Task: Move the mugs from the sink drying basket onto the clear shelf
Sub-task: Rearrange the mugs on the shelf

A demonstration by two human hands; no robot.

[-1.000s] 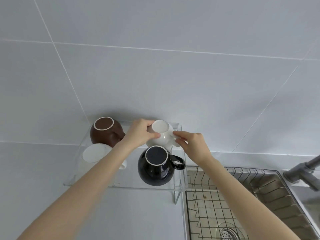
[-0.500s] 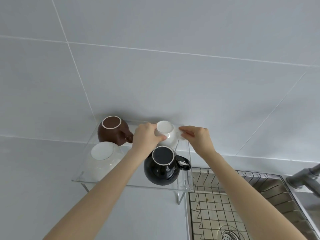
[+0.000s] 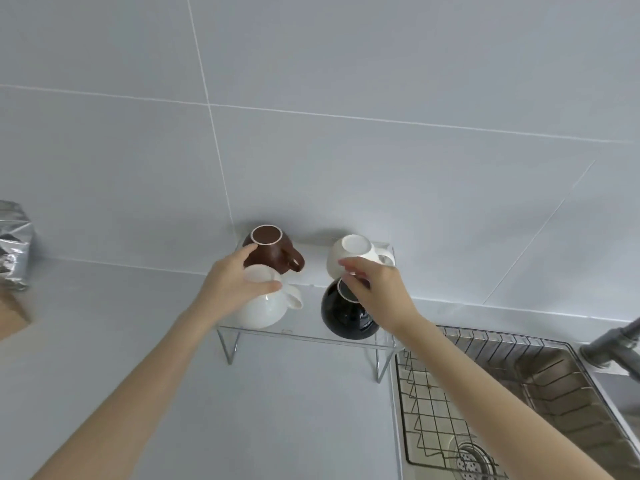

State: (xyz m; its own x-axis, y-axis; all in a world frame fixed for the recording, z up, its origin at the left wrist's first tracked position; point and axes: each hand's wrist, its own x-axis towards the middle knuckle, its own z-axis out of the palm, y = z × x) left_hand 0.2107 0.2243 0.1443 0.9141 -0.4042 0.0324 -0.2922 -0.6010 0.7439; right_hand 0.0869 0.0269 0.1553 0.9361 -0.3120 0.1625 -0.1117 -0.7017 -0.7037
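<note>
Four mugs stand upside down on the clear shelf against the tiled wall. A brown mug is at the back left and a small white mug at the back right. The large white mug stands at the front left, and my left hand cups its base between thumb and fingers. At the front right is the black mug; my right hand hovers over its base with fingers spread, hiding its handle.
The wire drying basket sits in the steel sink to the right of the shelf, with no mugs visible in it. A grey faucet is at the far right. A silver foil bag stands at the left edge.
Both hands have let go of the small white mug and pulled back toward me. The left hand now sits on the large white mug, the right over the black one.
</note>
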